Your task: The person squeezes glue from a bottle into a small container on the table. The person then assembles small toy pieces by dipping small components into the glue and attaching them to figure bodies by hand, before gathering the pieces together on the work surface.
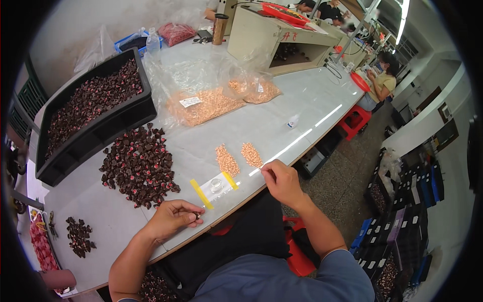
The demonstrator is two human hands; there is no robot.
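Observation:
My left hand (176, 219) is closed at the table's front edge, a small dark piece (196, 216) pinched between thumb and fingers. My right hand (283, 183) is curled into a pinch beside a small pile of peach-coloured bits (251, 154); whatever its fingertips hold, if anything, is too small to make out. A second peach pile (227, 161) lies just left of that one. Between the hands a white card (204, 189) with yellow tape strips is on the table, a small clear round dish (216, 184) on it. Left of it spreads a heap of dark pieces with pinkish-red centres (138, 163).
A black crate (95, 131) full of the same dark pieces stands at the left. Clear bags of peach bits (211, 105) lie farther back. A smaller dark pile (79, 236) is at the near left. A beige cabinet (251, 38) stands behind; a person (383, 80) sits far right.

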